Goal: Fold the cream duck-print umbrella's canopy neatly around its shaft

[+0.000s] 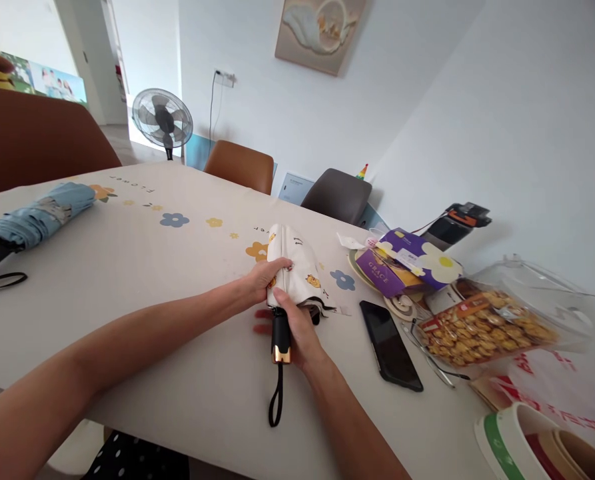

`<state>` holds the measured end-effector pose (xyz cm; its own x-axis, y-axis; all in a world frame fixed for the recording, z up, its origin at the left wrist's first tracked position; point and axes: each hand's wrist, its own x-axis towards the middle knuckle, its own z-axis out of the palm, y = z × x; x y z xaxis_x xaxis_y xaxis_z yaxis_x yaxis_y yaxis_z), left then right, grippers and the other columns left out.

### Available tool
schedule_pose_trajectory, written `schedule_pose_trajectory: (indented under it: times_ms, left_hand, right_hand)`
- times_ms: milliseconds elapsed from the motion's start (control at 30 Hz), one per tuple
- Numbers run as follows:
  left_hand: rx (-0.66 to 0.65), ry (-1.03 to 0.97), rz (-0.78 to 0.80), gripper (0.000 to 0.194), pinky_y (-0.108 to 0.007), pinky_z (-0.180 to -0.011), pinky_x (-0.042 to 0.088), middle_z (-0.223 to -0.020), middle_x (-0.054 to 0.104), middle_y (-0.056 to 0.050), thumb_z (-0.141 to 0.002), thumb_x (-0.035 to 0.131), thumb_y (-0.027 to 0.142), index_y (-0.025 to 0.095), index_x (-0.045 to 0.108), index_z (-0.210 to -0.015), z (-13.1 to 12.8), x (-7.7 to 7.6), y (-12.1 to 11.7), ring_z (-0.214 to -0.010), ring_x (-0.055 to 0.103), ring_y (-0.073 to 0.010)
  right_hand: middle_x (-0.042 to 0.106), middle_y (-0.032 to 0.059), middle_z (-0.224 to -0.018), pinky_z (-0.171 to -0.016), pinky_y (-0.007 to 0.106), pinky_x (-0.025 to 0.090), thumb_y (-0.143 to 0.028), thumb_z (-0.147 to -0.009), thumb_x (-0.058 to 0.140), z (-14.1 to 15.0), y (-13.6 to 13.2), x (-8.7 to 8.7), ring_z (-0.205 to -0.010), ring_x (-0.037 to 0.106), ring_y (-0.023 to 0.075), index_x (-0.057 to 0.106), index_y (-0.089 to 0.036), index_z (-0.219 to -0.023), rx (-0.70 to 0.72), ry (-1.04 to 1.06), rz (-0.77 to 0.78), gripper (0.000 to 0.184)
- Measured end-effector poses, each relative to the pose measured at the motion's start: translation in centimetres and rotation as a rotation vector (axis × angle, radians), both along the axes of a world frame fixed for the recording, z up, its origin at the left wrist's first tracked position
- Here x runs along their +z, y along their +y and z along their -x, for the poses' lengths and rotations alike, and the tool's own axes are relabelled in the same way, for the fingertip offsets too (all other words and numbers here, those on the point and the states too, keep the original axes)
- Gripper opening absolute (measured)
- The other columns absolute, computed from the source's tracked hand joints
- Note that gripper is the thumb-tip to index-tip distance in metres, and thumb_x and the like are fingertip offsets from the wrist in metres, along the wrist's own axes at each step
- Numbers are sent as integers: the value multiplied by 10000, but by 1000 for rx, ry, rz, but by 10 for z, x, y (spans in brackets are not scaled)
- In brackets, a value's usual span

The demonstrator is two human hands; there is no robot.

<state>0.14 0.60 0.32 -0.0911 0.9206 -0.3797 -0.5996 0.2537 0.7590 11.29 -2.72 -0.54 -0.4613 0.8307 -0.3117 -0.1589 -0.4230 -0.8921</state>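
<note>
A white folding umbrella [300, 263] with small yellow cartoon prints is held above the table in both hands. Its black handle [280, 327] has a copper-coloured end and a wrist strap hanging toward me. My left hand [272, 275] is closed around the folded canopy from the left, thumb on top. Lower down, my right hand [297, 327] grips it where canopy and handle meet; some of its fingers are hidden beneath. The canopy's dark-edged folds hang loose at the right. On the far left of the table lies a blue folded umbrella [47, 213] with a black handle.
Right of my hands lie a black phone [391, 347], eyeglasses [437, 360], a purple tissue box [392, 270], a clear snack container [497, 327] and rolls of tape [502, 440]. Chairs [242, 165] and a fan [163, 120] stand beyond the flower-printed table [177, 267].
</note>
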Motion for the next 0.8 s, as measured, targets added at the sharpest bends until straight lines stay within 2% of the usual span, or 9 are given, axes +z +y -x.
schedule_pose_trajectory:
  times_ms: [100,167,233,333,400,500,600,700,800]
  left_hand:
    - [-111,34,103,352,-333,-586,521,-752,654,-101,-645,652,362,131,567,-896,-2,5,-5,-679,625,-233]
    - [-163,111,178,394,-358,-523,501,-730,651,-99,-632,645,441,150,566,-885,-3,4,-7,-639,614,-254]
    - [-181,169,163,406,-362,-513,491,-725,647,-95,-622,647,466,160,559,-874,-1,0,-8,-638,609,-261]
    - [-213,283,-1,390,-342,-587,494,-788,643,-102,-646,625,479,156,558,-854,3,-5,-3,-726,613,-260]
    - [-202,504,-55,416,-346,-640,485,-851,635,-113,-665,587,526,155,555,-849,6,-5,1,-795,602,-273]
    - [-25,951,-123,405,-379,-800,432,-1018,598,-125,-683,584,465,161,533,-945,9,-1,3,-984,536,-304]
    - [106,1219,-371,421,-367,-966,307,-1225,494,-118,-706,574,289,170,487,-1101,3,8,-2,-1183,392,-281]
    - [-13,1356,-561,324,-342,-960,308,-1173,528,-100,-766,493,254,175,524,-1078,-12,17,-9,-1148,415,-247]
    - [-222,1557,-700,296,-348,-932,321,-1063,572,-77,-784,452,260,188,553,-1052,-36,22,-6,-1065,453,-232]
  right_hand:
    - [633,89,-1012,-575,371,589,-347,-695,677,2,-4,5,-800,660,244,511,-184,-1088,36,115,58,456]
    - [624,85,-1052,-551,376,590,-316,-691,679,3,-5,4,-798,661,252,500,-196,-1109,34,131,87,470]
    - [620,75,-1067,-506,363,586,-285,-682,681,4,-5,1,-782,664,251,490,-207,-1118,27,134,102,483]
    - [624,86,-1050,-462,343,572,-286,-681,672,3,-4,-4,-748,666,248,506,-182,-1089,36,116,98,453]
    - [637,90,-996,-416,308,551,-303,-679,669,2,-2,-5,-647,659,211,537,-158,-1027,6,83,58,399]
    - [651,49,-783,-316,241,469,-312,-661,675,-1,3,-7,-442,572,127,569,-142,-871,-92,-8,37,290]
    - [557,-4,-508,-306,221,420,-338,-670,653,-2,10,-11,-349,500,110,554,-139,-756,-65,-79,159,239]
    - [515,-18,-439,-343,232,429,-305,-669,625,-3,13,-16,-347,498,119,533,-145,-726,-47,-49,184,194]
    - [518,-24,-442,-341,248,423,-340,-649,625,-3,12,-18,-347,497,131,521,-153,-741,-78,-32,91,233]
